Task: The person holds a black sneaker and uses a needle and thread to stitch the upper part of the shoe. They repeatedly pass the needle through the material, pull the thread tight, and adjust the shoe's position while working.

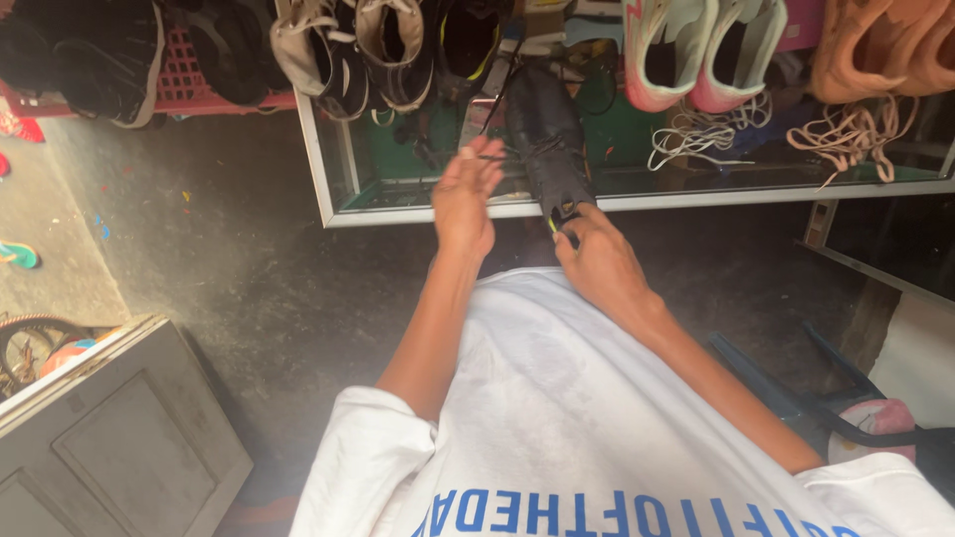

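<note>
Black shoe [547, 139] laid on glass case [328, 199], heel gripped by right hand [597, 261] | left hand [465, 194] released, fingers spread beside shoe at lace [494, 107] | lacing judged unfinished: lace loose above grip.

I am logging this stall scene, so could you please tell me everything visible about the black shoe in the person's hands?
The black shoe is dark and matte, perhaps leather. It lies on the edge of a glass-topped counter, one end towards the person. The right hand grips that near end, where a speck of yellow shows. The left hand is beside it with fingers spread, seemingly drawing a thin black lace out from the shoe.
</note>
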